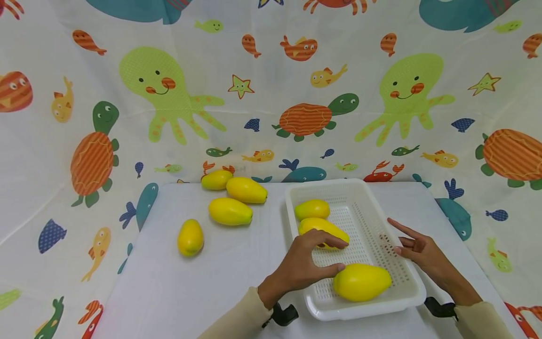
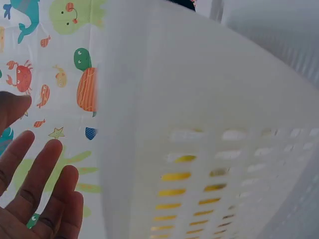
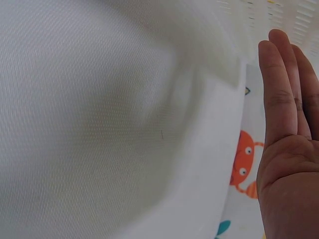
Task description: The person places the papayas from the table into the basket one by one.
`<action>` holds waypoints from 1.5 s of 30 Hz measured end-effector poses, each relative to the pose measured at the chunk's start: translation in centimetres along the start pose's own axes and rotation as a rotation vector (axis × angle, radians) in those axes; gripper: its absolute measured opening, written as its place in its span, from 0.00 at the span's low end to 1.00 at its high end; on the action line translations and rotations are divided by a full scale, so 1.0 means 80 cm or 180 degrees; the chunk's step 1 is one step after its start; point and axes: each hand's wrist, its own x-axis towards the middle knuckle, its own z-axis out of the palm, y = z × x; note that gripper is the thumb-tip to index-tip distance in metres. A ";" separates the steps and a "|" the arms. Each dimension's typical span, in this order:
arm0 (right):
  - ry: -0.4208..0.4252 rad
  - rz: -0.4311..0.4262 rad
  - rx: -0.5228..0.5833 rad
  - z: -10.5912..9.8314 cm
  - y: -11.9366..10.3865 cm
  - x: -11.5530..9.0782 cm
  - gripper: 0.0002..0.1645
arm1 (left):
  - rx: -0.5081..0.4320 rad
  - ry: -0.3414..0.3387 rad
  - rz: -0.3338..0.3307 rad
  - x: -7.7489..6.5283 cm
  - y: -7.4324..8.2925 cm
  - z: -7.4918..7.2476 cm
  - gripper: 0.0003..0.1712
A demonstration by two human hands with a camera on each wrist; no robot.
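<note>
A white perforated plastic basket stands on the table with three yellow papaya-like fruits inside. Two, the back fruit and the middle fruit, lie at its left side; the front fruit lies near the front wall. Over the basket's left part is my left hand, thumb and fingers spread apart and gripping nothing. Its thumb tip is close to the front fruit; contact is unclear. In the left wrist view its fingers look loosely bent. My right hand is at the basket's right rim, its fingers extended along the outer wall.
Left of the basket several more yellow fruits lie on the white cloth: a rear fruit, another beside it, a larger fruit and a separate fruit. Behind the table hangs a sea-animal curtain.
</note>
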 end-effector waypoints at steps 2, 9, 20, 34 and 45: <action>0.0008 0.0013 0.0006 0.000 0.000 0.000 0.46 | -0.0010 0.0063 0.0019 -0.001 0.001 -0.006 0.23; 0.0037 0.0041 -0.0064 0.000 -0.001 0.000 0.46 | -0.0033 0.0346 0.0055 -0.007 0.005 -0.030 0.24; 0.0022 0.0036 -0.0075 -0.002 -0.002 0.001 0.46 | 0.0057 0.0711 0.0023 -0.017 0.006 -0.067 0.24; 0.0041 0.0065 -0.0092 -0.001 -0.003 0.001 0.46 | 0.0169 0.0909 -0.0178 -0.039 -0.004 -0.107 0.26; 0.0014 0.0028 -0.0065 0.000 -0.004 0.000 0.46 | 0.0341 0.1086 -0.0252 -0.056 -0.010 -0.133 0.30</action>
